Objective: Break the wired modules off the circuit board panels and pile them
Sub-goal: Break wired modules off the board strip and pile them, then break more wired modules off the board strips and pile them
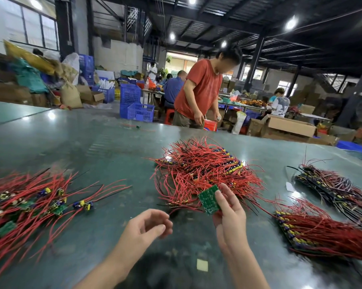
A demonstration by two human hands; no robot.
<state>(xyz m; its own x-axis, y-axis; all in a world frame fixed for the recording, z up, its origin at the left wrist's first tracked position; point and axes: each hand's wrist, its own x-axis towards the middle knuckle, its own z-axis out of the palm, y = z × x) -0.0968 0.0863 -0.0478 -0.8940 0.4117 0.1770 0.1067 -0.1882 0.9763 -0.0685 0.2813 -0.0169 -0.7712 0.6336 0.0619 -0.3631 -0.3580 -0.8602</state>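
Small green rectangular circuit board piece (209, 199) pinched by right hand (230, 213), left hand (143, 228) loosely curled, apparently empty, tangled red-wired modules (205, 172) heaped just beyond

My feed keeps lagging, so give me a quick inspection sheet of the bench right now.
Surface: glossy green table.
Job's things: separated modules pile at left; tangled pile at centre; uncut panels at right.
Clutter: small pale square near the front edge.
Grips: right hand pinches a green board piece; left hand loosely curled, holds nothing.
Cables: red and black leads everywhere.
Surroundings: person in red shirt, blue crates, cardboard boxes.
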